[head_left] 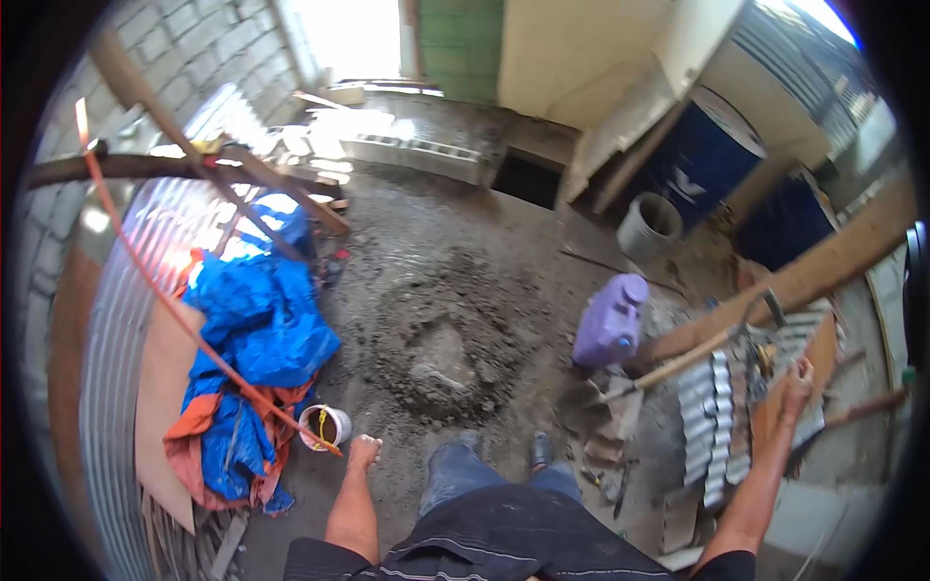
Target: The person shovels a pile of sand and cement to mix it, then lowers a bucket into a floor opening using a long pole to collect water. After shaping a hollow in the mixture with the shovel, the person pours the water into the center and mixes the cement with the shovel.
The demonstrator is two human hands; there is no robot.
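- Locate the flat orange-brown board (pixel 772 407) on the person's right; it rests at a slant among short white-grey corrugated sheets (pixel 709 416).
- Right hand (pixel 800 378): at the board's outer edge, fingers partly curled. Whether it grips the edge cannot be told.
- Handling, board: presumably stiff and fairly light, with rough edges. The long free edge offers the best hold.
- Left hand (pixel 365 451): curled closed, nothing visible in it, just beside the small white plastic bucket (pixel 344 424) on the floor.
- Handling, bucket: likely light if near empty; the contents are unclear. Take hold at the rim. A thin orange hose (pixel 223 364) crosses its mouth and appears likely to snag.
- Ahead of the feet lies a ring-shaped grey heap of wet mix (pixel 489 329) with a pale wet hollow at its centre; judged heavy, soft and slippery underfoot.
- Obstructions, right: a wooden-handled shovel (pixel 678 366) lies between heap and sheets; a thick timber beam (pixel 823 261) slants above it; a purple plastic jerrycan (pixel 606 324) stands near the heap.
- Obstruction, left: a crumpled blue-and-orange tarpaulin (pixel 262 320) lies beside the bucket.
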